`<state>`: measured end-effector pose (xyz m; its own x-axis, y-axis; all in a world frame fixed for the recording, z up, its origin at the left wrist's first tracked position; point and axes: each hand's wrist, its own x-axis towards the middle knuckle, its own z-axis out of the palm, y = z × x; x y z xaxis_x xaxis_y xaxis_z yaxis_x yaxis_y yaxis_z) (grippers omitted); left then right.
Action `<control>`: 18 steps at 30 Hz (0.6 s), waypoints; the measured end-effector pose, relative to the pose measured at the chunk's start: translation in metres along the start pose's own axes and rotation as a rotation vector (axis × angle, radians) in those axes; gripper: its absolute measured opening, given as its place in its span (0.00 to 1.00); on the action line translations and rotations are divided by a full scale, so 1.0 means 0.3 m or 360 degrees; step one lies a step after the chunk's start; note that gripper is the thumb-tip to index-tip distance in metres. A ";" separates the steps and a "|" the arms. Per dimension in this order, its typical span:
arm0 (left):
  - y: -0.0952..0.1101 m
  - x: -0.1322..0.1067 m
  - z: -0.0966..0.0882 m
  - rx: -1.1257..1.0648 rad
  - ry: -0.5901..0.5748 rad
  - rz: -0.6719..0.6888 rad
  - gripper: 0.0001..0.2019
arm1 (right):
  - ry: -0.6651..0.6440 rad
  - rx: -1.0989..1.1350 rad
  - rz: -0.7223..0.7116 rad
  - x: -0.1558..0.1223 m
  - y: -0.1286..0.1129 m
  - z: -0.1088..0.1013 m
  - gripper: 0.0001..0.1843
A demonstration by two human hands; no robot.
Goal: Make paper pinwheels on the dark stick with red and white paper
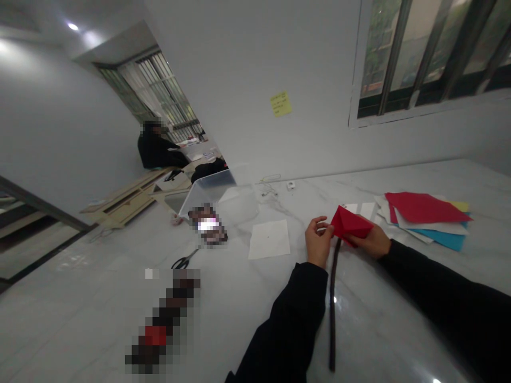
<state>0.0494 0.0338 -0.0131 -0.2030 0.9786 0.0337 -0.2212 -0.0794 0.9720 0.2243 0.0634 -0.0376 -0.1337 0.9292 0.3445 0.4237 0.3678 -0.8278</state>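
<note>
No words, numbers or brands can be read. A small square yellow paper sticky note (280, 103) on the smooth white wall (239, 58) carries dark handwritten lines, too small to make out. Two pixelated blurred objects (207, 224) (163, 319) lying on the white marble surface (255, 287) show nothing legible.

Black-handled scissors (184, 260) near a white sheet (269, 239) on a marble tabletop (91, 303)
</note>
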 end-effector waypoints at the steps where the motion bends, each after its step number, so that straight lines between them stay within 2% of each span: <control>1: -0.003 -0.002 0.000 0.0033 -0.0004 0.0023 0.23 | 0.0008 -0.0015 0.0016 0.000 0.003 -0.001 0.28; 4: -0.012 -0.009 -0.001 0.0141 -0.0075 0.0077 0.30 | 0.0013 0.0039 0.0014 0.004 0.004 -0.006 0.28; 6: -0.015 -0.013 -0.001 0.0222 -0.0106 0.0101 0.31 | 0.0025 0.0083 -0.0026 0.007 -0.003 -0.009 0.31; 12: -0.011 -0.017 0.000 0.0333 -0.0006 0.0111 0.21 | 0.0157 0.0156 0.0036 0.010 -0.014 -0.008 0.34; 15: -0.010 -0.016 0.000 0.0366 0.0011 0.0112 0.17 | 0.0124 0.0240 0.0099 0.003 -0.017 -0.002 0.47; 18: -0.010 -0.013 0.000 0.0417 0.0053 0.0124 0.14 | 0.0102 0.0100 0.0148 -0.007 -0.026 0.003 0.57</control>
<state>0.0508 0.0303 -0.0163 -0.2419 0.9644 0.1072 0.0498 -0.0980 0.9939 0.2205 0.0586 -0.0322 -0.0382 0.9560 0.2909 0.3745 0.2836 -0.8828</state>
